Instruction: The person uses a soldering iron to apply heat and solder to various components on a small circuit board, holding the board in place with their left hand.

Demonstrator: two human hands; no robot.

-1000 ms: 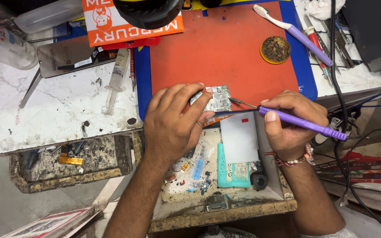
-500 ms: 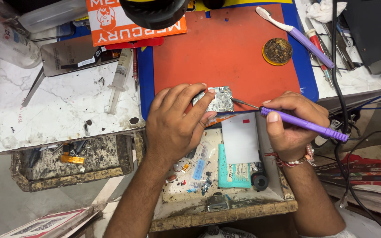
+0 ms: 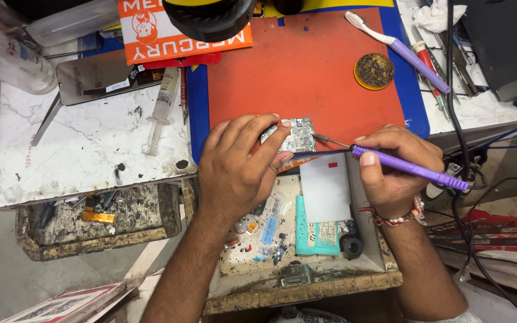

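**Two hands on a small circuit board**

We see the left hand (image 3: 240, 167) lying palm down at the front edge of the orange mat (image 3: 306, 78). Its fingers (image 3: 270, 134) are spread and half bent, and their tips press on the left side of a small circuit board (image 3: 297, 134), so they keep it flat on the mat. The hand does not close around the board; it only pins it from above.

The right hand (image 3: 393, 170) is closed around a purple soldering iron (image 3: 411, 168), in the way one holds a pen. The thin metal tip of the iron points to the left and reaches the right edge of the board. We cannot tell if the tip really touches it. A bead bracelet (image 3: 399, 218) sits on the right wrist.

The board lies between the two hands, at the near edge of the mat. Just below it we see a white card (image 3: 324, 188) and a green flat part (image 3: 315, 236) in a dirty tray (image 3: 306, 287).

On the far right of the mat stands a round tin with brass wool (image 3: 374, 70), and beside it lies a toothbrush (image 3: 396, 48) with a purple handle. On the white worktop (image 3: 61, 155) to the left a syringe (image 3: 163, 110) lies, well apart from both hands.
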